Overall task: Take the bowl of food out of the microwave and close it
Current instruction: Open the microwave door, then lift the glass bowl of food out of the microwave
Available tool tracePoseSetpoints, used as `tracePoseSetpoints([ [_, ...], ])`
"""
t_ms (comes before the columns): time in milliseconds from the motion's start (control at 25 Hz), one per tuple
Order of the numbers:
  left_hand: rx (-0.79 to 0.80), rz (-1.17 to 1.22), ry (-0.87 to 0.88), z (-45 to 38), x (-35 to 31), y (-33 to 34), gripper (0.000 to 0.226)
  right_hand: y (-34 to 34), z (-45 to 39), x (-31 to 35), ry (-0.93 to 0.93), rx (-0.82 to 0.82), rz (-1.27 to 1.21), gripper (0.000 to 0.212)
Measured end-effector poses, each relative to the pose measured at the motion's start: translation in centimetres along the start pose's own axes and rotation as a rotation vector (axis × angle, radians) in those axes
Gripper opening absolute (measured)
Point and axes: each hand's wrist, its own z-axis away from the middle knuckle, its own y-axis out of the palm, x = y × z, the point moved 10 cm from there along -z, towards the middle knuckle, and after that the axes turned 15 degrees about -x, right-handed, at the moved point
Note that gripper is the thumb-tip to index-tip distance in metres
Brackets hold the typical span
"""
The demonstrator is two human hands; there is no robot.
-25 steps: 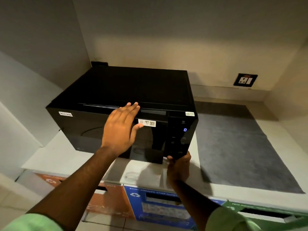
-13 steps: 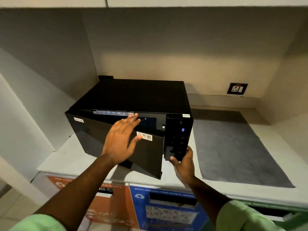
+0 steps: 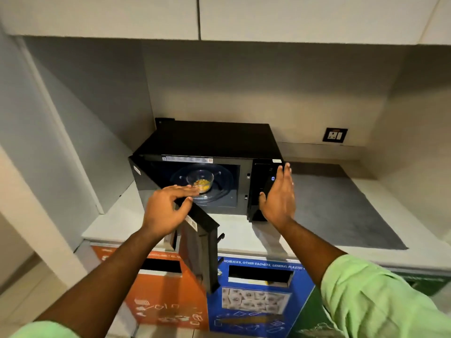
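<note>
The black microwave (image 3: 214, 140) stands on the counter with its door (image 3: 200, 252) swung wide open toward me. Inside, a clear glass bowl (image 3: 200, 178) with yellow food sits on the glass turntable (image 3: 219, 189). My left hand (image 3: 166, 211) rests on the door's top edge, fingers spread flat over it and thumb on the near side, just in front of the bowl. My right hand (image 3: 279, 196) is open and flat against the right side of the control panel. Neither hand touches the bowl.
A grey mat (image 3: 336, 206) lies on the white counter (image 3: 117, 223) right of the microwave, with a wall socket (image 3: 335, 135) behind it. Orange (image 3: 166, 301), blue (image 3: 256, 301) and green (image 3: 424, 284) recycling bins stand below. Cabinets (image 3: 195, 18) hang overhead.
The door has swung from nearly shut to wide open, showing the bowl. My left hand followed the door outward. My right hand rose from the panel's bottom to its side.
</note>
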Motion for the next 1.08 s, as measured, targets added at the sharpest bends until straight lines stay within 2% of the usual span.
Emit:
tracePoseSetpoints([
  [200, 0.19, -0.276, 0.018, 0.5, 2.0, -4.0, 0.037, -0.9, -0.4, 3.8, -0.217, 0.103, 0.163, 0.096],
  [360, 0.398, -0.308, -0.106, 1.7, 4.4, -5.9, 0.062, -1.1, 0.0, 4.7, -0.179, 0.16, 0.151, 0.099],
  [440, 0.476, -0.446, -0.157, 1.3, 5.4, -6.3, 0.075, -1.3, 0.0, 4.7, -0.173, 0.163, 0.153, 0.1],
  [560, 0.512, -0.645, -0.303, 1.0, 7.0, -6.9, 0.087, -1.4, -0.2, 4.9, -0.174, 0.161, 0.152, 0.098],
  [640, 0.542, -0.831, -0.337, 1.6, 8.3, -7.3, 0.096, -1.3, -0.2, 4.8, -0.166, 0.149, 0.156, 0.097],
  [720, 0.528, -0.941, -0.369, 2.0, 9.6, -8.4, 0.107, -1.1, -0.3, 4.7, -0.162, 0.13, 0.156, 0.096],
  [840, 0.453, -0.98, -0.358, 1.8, 10.7, -9.3, 0.116, -0.9, -0.2, 4.6, -0.145, 0.061, 0.123, 0.094],
  [1080, 0.257, -1.071, -0.273, 2.0, 9.4, -7.3, 0.114, 0.3, 0.3, 4.7, -0.057, -0.037, 0.047, 0.095],
])
